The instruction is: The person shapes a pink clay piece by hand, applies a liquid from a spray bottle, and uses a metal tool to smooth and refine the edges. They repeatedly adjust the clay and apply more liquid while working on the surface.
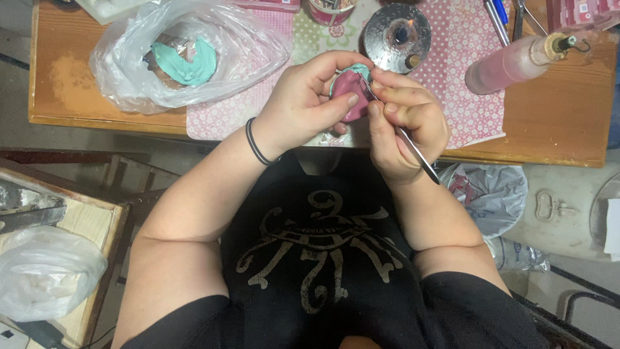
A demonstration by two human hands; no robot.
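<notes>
We see the left hand [303,103] gripping a pink wax model [349,90] on its teal base above the surface [555,123], while the right hand [403,123] pinches a thin metal carving tool [413,147] against it. The wax looks roughly shaped already; how much carving is left we cannot tell. 1 more teal piece [187,63] lies bagged at far left.

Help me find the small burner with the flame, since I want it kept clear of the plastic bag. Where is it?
The burner sits at the far edge of the table, on the dotted mat, just beyond both hands, between the plastic bag and the pink bottle.
</notes>
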